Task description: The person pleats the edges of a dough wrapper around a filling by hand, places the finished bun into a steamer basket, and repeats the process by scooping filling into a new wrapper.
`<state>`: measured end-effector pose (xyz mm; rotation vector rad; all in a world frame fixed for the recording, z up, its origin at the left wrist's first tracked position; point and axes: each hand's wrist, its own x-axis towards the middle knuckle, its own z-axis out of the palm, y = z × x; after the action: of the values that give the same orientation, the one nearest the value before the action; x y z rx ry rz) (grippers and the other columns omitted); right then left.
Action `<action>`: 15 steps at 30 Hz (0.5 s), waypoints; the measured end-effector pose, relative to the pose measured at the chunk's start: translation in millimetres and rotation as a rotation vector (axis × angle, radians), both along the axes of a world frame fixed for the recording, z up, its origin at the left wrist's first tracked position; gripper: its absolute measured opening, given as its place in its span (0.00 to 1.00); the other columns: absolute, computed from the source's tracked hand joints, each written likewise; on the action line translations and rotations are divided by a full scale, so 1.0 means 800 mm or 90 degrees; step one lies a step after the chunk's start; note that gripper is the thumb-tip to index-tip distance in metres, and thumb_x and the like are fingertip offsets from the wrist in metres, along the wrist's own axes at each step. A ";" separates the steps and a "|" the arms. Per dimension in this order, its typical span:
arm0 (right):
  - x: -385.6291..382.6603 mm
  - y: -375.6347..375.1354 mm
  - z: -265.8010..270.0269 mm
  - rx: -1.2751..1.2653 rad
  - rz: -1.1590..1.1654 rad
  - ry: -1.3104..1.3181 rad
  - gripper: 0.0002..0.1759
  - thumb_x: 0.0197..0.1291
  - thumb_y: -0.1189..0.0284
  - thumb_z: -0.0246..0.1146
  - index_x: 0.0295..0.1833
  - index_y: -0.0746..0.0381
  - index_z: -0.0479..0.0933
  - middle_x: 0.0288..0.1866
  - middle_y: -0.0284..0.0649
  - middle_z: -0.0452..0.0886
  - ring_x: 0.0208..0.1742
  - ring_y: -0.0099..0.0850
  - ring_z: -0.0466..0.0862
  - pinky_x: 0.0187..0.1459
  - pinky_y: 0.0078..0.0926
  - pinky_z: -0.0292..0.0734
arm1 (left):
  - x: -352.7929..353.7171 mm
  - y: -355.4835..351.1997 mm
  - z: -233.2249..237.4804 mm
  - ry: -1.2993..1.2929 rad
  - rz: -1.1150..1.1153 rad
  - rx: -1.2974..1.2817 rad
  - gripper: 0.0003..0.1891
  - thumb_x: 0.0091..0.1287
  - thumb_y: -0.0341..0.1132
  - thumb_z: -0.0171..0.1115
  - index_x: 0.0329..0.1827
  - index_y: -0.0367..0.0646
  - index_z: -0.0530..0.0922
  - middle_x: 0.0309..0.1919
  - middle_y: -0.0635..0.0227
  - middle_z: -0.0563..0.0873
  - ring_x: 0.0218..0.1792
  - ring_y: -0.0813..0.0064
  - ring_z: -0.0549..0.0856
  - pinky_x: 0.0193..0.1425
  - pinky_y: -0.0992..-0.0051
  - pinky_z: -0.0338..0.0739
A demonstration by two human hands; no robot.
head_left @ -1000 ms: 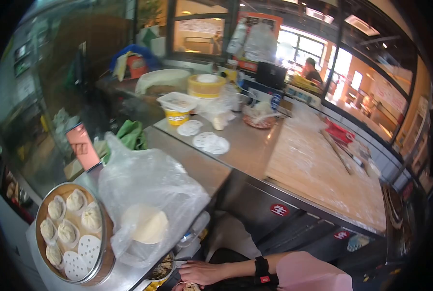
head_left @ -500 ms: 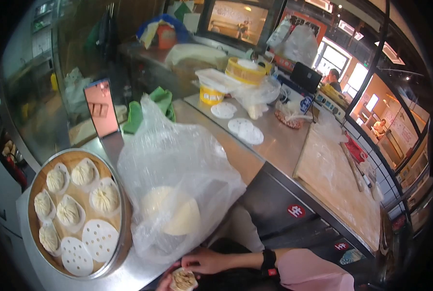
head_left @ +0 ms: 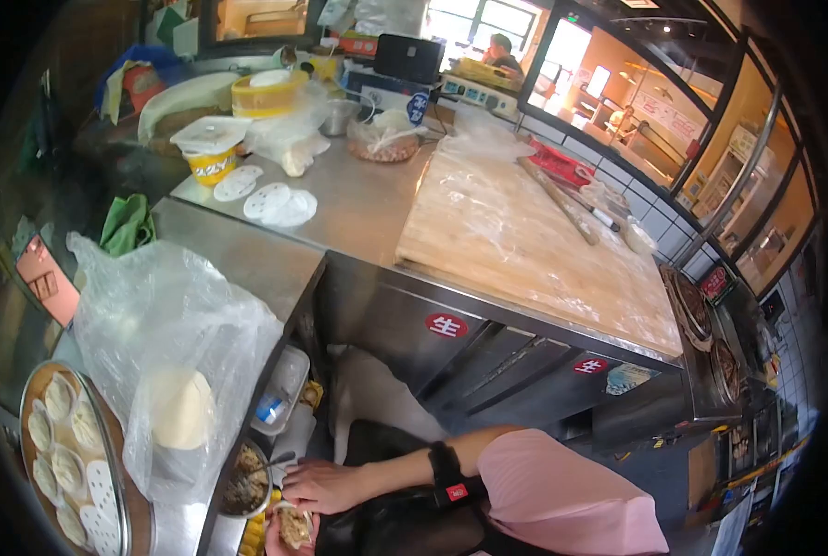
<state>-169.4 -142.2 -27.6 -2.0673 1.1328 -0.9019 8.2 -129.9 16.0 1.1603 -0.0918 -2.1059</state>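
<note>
At the bottom edge my left hand (head_left: 277,539) cups a filled dough wrapper (head_left: 293,526), its brownish filling showing at the top. My right hand (head_left: 326,486) reaches over from the right, its fingers bent against the wrapper's far rim. The fingertips are partly hidden. Just left of my hands sits a metal bowl of filling (head_left: 245,482) with a spoon handle sticking out. A clear plastic bag (head_left: 168,306) lies on the steel counter with a round pale dough piece (head_left: 182,410) under it. Pleated buns (head_left: 64,470) on paper liners rest in a round steamer (head_left: 122,482).
A floured wooden board (head_left: 525,250) with a rolling pin (head_left: 558,199) lies on the right-hand counter. Perforated paper rounds (head_left: 281,206), a yellow tub (head_left: 212,167) and a bag of reddish pieces (head_left: 383,139) stand farther back. A phone (head_left: 47,280) leans at the left.
The view has swung to the right, so the steamer and bag sit farther left and the board shows more fully. The filling bowl has come into view; both hands stay at the dough wrapper.
</note>
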 end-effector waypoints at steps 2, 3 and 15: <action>0.001 0.009 0.016 -0.180 -0.014 0.046 0.06 0.51 0.69 0.58 0.29 0.59 0.70 0.32 0.38 0.72 0.38 0.38 0.73 0.40 0.39 0.67 | -0.001 0.000 -0.003 0.036 -0.014 -0.018 0.18 0.66 0.34 0.57 0.58 0.39 0.71 0.50 0.59 0.79 0.53 0.63 0.79 0.54 0.56 0.78; -0.011 0.012 0.038 -0.174 0.005 0.101 0.06 0.50 0.68 0.58 0.29 0.58 0.71 0.32 0.38 0.72 0.37 0.38 0.73 0.39 0.39 0.67 | 0.008 0.005 -0.021 0.077 -0.006 -0.040 0.21 0.67 0.37 0.54 0.62 0.42 0.68 0.56 0.58 0.77 0.57 0.61 0.77 0.57 0.52 0.76; 0.006 0.003 0.052 -0.123 0.043 0.074 0.07 0.46 0.79 0.66 0.30 0.62 0.74 0.29 0.39 0.75 0.32 0.38 0.74 0.34 0.35 0.66 | -0.014 0.027 -0.026 0.067 0.106 -0.135 0.13 0.67 0.31 0.58 0.53 0.40 0.73 0.45 0.68 0.81 0.47 0.78 0.81 0.53 0.76 0.76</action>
<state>-164.2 -139.6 13.9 -2.3264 1.0640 -0.8992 -2.9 -108.0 -4.7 0.8987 -0.1609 -1.9537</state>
